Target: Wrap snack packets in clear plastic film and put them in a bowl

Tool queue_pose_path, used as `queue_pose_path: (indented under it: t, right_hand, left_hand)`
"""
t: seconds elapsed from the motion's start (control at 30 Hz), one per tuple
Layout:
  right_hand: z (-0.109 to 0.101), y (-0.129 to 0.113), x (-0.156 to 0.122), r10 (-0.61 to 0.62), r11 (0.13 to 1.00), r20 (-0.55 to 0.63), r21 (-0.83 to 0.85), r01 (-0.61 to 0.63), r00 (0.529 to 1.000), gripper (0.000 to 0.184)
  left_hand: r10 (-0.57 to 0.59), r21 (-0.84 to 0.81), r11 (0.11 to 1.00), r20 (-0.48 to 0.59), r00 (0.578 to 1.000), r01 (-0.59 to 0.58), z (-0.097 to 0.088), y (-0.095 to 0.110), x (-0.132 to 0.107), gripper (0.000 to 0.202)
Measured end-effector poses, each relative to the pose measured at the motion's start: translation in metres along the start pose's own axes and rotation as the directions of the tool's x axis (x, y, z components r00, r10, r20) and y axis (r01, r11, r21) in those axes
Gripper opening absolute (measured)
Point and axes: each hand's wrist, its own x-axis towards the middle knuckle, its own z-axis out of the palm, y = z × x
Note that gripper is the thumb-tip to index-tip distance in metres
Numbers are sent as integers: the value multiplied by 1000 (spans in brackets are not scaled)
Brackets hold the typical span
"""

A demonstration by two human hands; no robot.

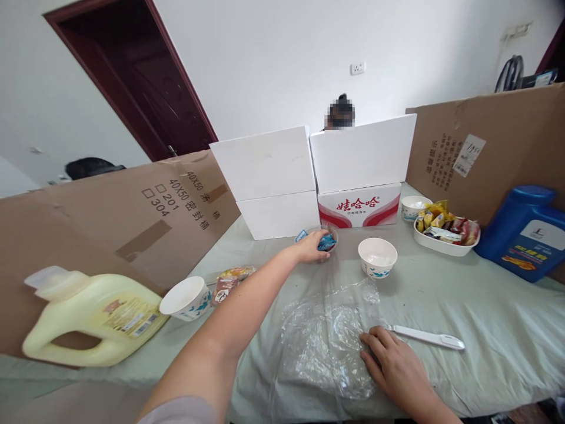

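My left hand (311,247) reaches far forward over a small clear round bowl (334,231) by the white boxes. Its fingers are curled on a shiny blue packet (327,242) inside; part of the grip is hidden. Flat on the cloth near me rests my right hand (395,362), fingers apart, its fingertips at the edge of a crumpled clear plastic bag (324,347). Just beyond that hand lies a white-handled tool (430,337), its other end partly out of sight. A white paper bowl (378,258) with a blue pattern stands right of the clear bowl.
Left are a yellow jug (92,318), a paper bowl (185,298) and snack packets (226,288). At right stand another bowl (415,207), a tray of snacks (445,246) and a blue bottle (525,232). White boxes (282,215) and cardboard (132,218) border the table; a person sits behind.
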Motion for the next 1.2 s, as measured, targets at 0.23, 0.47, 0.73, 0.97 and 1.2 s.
queue_pose_path:
  t: [0.23,0.47,0.73,0.97,1.2]
  right_hand:
    - [-1,-3,-1,23,999,55,-39,-21,998,23]
    - [-29,-10,-20,43,997,157,-66,-33,987,40]
    - [-50,0,-31,3,1000,265,29,-11,964,12]
    - [-51,5,-34,206,875,347,354,-331,915,15]
    - [-44,-2,-33,360,681,284,571,-458,889,27]
  left_hand:
    - [288,-151,940,-124,949,-305,38,50,-99,23]
    - [311,-307,916,137,940,-258,92,40,-213,27]
    - [-69,-541,840,-37,997,38,95,15,-262,8]
    - [-339,-892,441,-64,939,99,108,1,-276,51]
    - [-538,-992,115,-26,843,43,111,0,-273,53]
